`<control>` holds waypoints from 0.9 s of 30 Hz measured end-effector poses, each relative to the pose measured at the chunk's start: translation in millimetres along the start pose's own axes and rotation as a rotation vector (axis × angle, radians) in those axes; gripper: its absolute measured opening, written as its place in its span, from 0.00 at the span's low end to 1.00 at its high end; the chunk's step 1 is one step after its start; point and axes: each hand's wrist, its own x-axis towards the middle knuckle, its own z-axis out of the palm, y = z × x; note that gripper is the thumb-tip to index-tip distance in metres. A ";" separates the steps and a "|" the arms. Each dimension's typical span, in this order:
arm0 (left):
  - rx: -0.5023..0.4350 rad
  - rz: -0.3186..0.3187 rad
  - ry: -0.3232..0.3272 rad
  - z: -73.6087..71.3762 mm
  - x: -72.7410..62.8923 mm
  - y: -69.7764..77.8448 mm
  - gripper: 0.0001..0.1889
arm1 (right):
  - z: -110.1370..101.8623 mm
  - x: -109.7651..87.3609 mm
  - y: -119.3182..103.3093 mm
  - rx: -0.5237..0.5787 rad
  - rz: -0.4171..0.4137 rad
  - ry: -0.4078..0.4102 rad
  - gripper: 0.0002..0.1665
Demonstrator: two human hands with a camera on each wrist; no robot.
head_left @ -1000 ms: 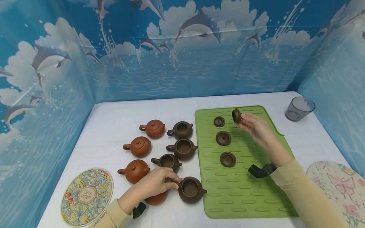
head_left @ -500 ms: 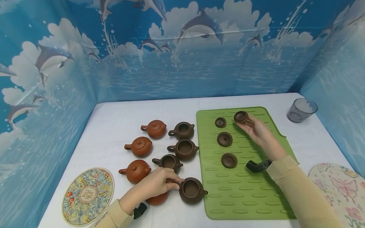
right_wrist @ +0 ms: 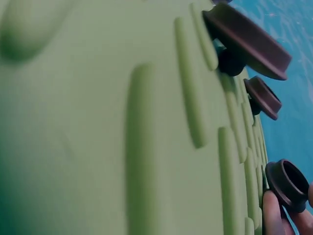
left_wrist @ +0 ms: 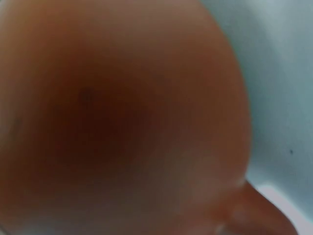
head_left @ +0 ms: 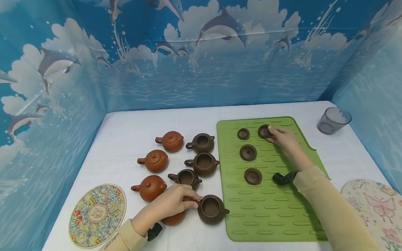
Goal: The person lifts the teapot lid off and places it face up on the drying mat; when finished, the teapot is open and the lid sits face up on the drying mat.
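My left hand (head_left: 172, 201) pinches the handle of a lidless dark brown teapot (head_left: 211, 209), which stands on the white table just left of the green mat. Under that hand is a red-brown teapot (head_left: 174, 218), partly covered; a blurred red-brown surface (left_wrist: 122, 107) fills most of the left wrist view. At the back of the mat, my right hand (head_left: 285, 139) holds a dark brown teapot lid (head_left: 264, 131) by its edge, hollow side up. In the right wrist view, fingertips (right_wrist: 272, 213) grip this lid (right_wrist: 287, 185) low at the mat's surface; whether it touches is unclear.
Three upturned lids lie on the green mat (head_left: 275, 212): a small lid (head_left: 243, 133), a wider lid (head_left: 248, 152) and a front lid (head_left: 253, 176). More lidless teapots (head_left: 204, 163) and lidded red-brown teapots (head_left: 156, 160) stand left. A glass (head_left: 333, 120) and round patterned mats (head_left: 97, 216) flank them.
The lid in my right hand has turned from tilted on edge to hollow side up and come down toward the mat. My left hand keeps its hold on the teapot's handle.
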 end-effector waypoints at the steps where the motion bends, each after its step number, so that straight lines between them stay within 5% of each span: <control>1: -0.001 0.000 0.000 -0.1 0.1 0.1 0.11 | 0.6 -0.2 0.2 -0.053 -0.012 0.019 0.45; 5: -0.001 -0.001 0.000 -0.3 0.3 0.3 0.11 | 1.6 0.8 0.9 -0.168 -0.052 0.075 0.39; 17: 0.009 0.011 0.004 -1.3 -0.6 0.7 0.11 | -1.9 3.7 -7.6 -0.365 -0.054 0.019 0.38; 27: 0.033 0.017 0.009 0.5 -1.0 2.6 0.12 | -1.0 -2.5 -11.9 -0.381 -0.065 -0.001 0.40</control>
